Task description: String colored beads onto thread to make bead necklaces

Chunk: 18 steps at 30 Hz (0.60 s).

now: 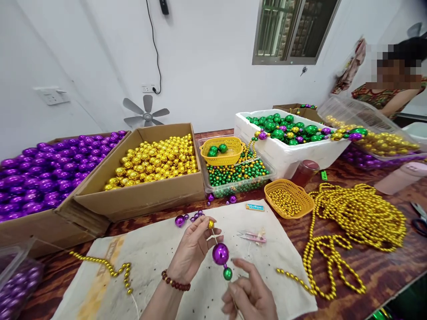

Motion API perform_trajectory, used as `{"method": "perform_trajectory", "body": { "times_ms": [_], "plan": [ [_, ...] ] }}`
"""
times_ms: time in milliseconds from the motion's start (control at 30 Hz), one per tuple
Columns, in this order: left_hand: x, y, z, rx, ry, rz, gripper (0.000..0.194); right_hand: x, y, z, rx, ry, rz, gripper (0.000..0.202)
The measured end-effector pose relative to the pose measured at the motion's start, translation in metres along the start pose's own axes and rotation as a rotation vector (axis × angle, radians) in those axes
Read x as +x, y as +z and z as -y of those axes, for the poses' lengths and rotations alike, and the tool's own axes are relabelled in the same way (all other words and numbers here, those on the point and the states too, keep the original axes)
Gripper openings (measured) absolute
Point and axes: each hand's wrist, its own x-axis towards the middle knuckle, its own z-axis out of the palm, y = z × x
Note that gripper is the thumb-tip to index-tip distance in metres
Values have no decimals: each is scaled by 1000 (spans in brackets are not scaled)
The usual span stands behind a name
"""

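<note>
Between thumb and fingers, my left hand (195,240) pinches a small gold bead (211,225) on a pale string. Below it on the same string hang a large shiny purple bead (220,254) and a smaller green bead (227,273), with a tiny purple one between them. My right hand (250,291) is closed at the lower end, its thumb and fingers on the string (235,303) just under the green bead. Loose purple beads (180,221) lie on the white cloth (160,249) beyond my left hand. Pink thread snips (255,238) rest to the right.
Boxes of purple beads (43,178) and gold beads (160,162) stand at the left. A foam box (287,155) of green beads is behind, near an orange basket (303,209) of small gold beads. Gold bead strands (360,218) are heaped at right. A person (396,95) sits beyond.
</note>
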Motion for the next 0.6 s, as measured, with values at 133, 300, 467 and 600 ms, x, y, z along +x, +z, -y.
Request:
{"method": "perform_trajectory", "body": {
  "times_ms": [133, 300, 467, 600],
  "plan": [
    [-9, 11, 28, -85, -38, -95, 18, 5, 12, 4, -58, -121, 44, 77],
    [-14, 17, 48, 15, -34, -149, 27, 12, -12, 14, -317, -249, -11, 49],
    [-20, 21, 64, 330, -234, 33, 39, 31, -47, 36, -261, -178, -13, 28],
    [-30, 21, 74, 499, -331, 148, 39, 37, -63, 39, 18, -89, -71, 15]
  ]
}}
